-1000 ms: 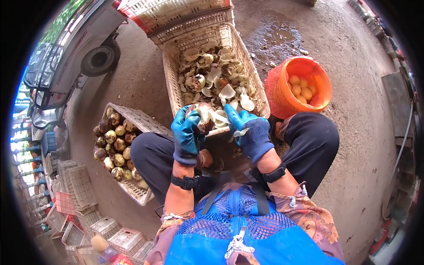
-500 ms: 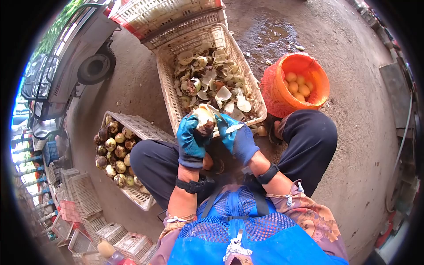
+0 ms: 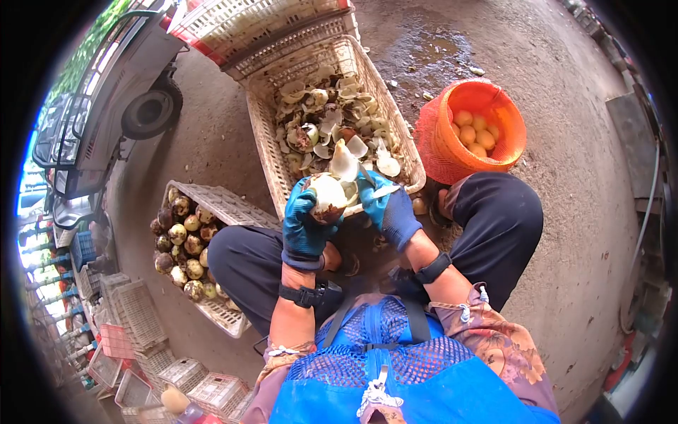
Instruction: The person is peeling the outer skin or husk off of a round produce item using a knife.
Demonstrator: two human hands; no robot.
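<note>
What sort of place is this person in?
Probably a produce-handling yard, perhaps partly open-air: a dirty cream plastic crate heaped with curved pale peelings, a second cream plastic crate piled with round brown-blotched bulbs, and a greyish wheeled vehicle standing on bare brownish ground.

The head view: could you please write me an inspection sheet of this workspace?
Surface: bare ground, with a wet patch beyond the bucket.
Job's things: partly peeled onion; peelings in the middle crate; blotched onions in the tilted crate; pale round pieces in the bucket.
Clutter: small scraps near the wet patch.
Hands: left hand grips the partly peeled onion; right hand holds a slim tool, perhaps a knife.
Cables: pale line at far right, hose or cable unclear.
Surroundings: parked vehicle, stacked crates.
</note>
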